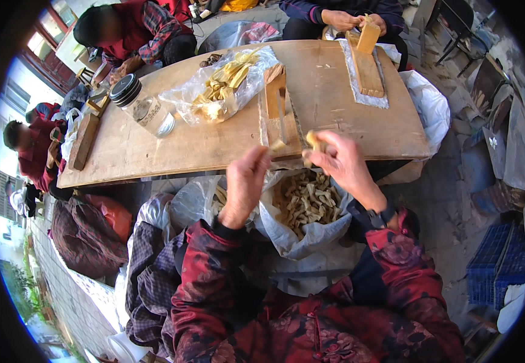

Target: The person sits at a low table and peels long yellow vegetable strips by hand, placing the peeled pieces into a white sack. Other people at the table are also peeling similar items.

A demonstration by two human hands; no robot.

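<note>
My left hand [245, 183] is raised at the table's near edge, its fingertips pinching a small pale-yellow piece [278, 145], blurred. To its right, my right hand [348, 159] grips a thicker yellowish folded piece [314, 140] that looks like dried plant husk. Between and just beyond both hands, a wooden stand [274, 93] with an upright block and a thin metal strip sits on the tabletop. Below the hands, an open white woven sack [285, 242] holds many short, folded, tan pieces [310, 199].
On the wooden table [190, 154] are a glass jar [149, 115] with a black lid and a plastic bag [178, 108] of long yellow strips [228, 79]. A second wooden stand [366, 75] lies opposite, before another person's hands [342, 20]. Blue crates [489, 267] stand at right.
</note>
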